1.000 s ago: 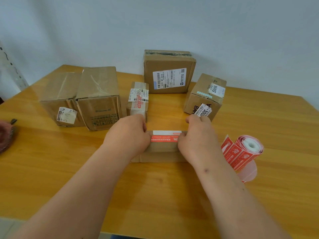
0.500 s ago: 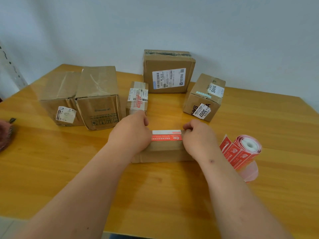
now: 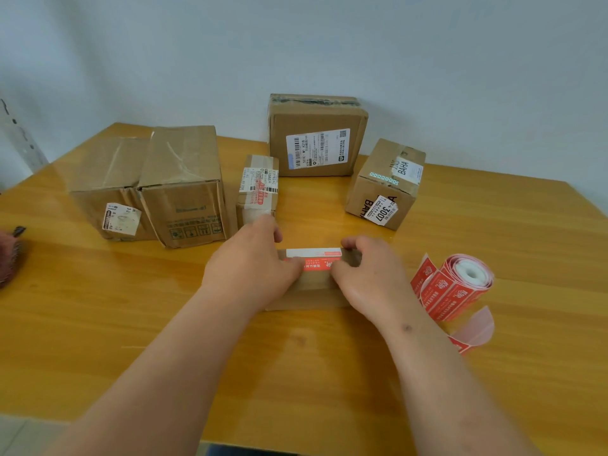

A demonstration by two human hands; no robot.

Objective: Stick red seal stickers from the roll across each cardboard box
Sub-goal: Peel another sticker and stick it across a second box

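A small flat cardboard box (image 3: pixel 312 292) lies in the middle of the wooden table (image 3: pixel 98 324). A red seal sticker (image 3: pixel 314 265) runs across its top, just below a white label. My left hand (image 3: pixel 250 266) covers the box's left end, with its fingers curled over the far edge and its thumb on the sticker. At the right end my right hand (image 3: pixel 370 278) does the same, its thumb pressing the sticker's right part. The roll of red stickers (image 3: pixel 460 287) lies to the right of the box, and a loose strip of backing trails from it.
Two large boxes (image 3: pixel 108 189) (image 3: pixel 184 185) stand at the back left. A narrow taped box (image 3: pixel 258 189) stands just behind my left hand. A labelled box (image 3: pixel 316 139) leans against the wall, and another box (image 3: pixel 385 185) stands at the back right. A reddish object (image 3: pixel 8 258) pokes in at the left edge.
Both hands have slid inward from the ends of the small box, so less of the red sticker shows between them. The box and the roll have stayed put.
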